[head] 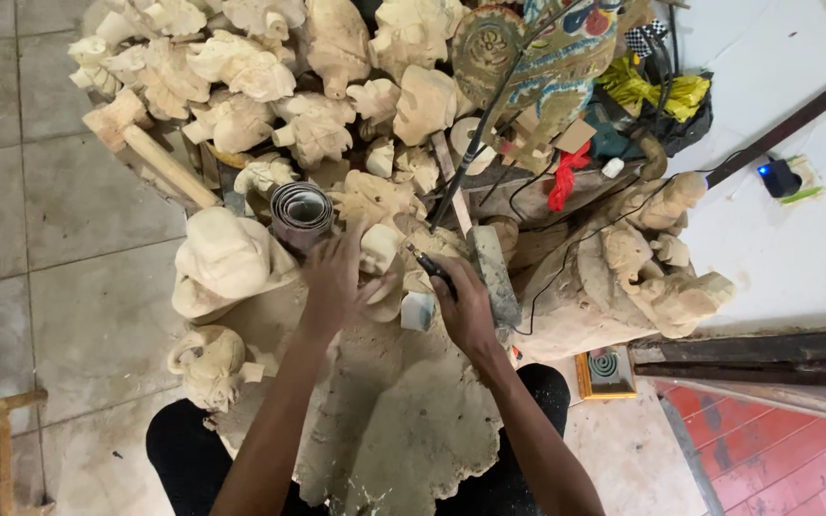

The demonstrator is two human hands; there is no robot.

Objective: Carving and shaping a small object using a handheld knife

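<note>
Fingers (pixel 348 256) of the left hand (pixel 332 287) spread and pressed around a small pale wood carving (pixel 380 250), steadying it from the left and from below. Fingers (pixel 451 287) of the right hand (pixel 468 311) curled narrow around a slim dark rotary tool (pixel 429 268), tip pointing up and left, touching or just short of the carving; cannot tell which. From the tool's back end, a black flexible cable (pixel 489 115) rising up and away over the pile.

Carving held low in the middle of the view, above a dusty cloth (pixel 403 420) spread over the lap, between black-clad knees. Just below the carving, a small pale block (pixel 418 311), beside the right hand. Right of that hand, a grey sharpening stone (pixel 495 272) standing nearly upright, touching the knuckles or just beside them.

Above the left hand, a coiled roll of sandpaper (pixel 300 212), open end facing the camera. Left of it, a large rounded unfinished carving (pixel 227 263); lower left, a smaller elephant-like figure (pixel 207 363) on the tiled floor (pixel 40 191). To the right, a bigger carved figure (pixel 642 272) lying on its side.

Further up, a heap of raw pale carvings (pixel 241 67), a wooden mallet (pixel 141 139) leaning on them, a painted mask-like piece (pixel 547 57), red cord (pixel 566 177), yellow cloth (pixel 657 91). Far right, a white wall (pixel 795 248) with a small device showing a blue light (pixel 778 177).
</note>
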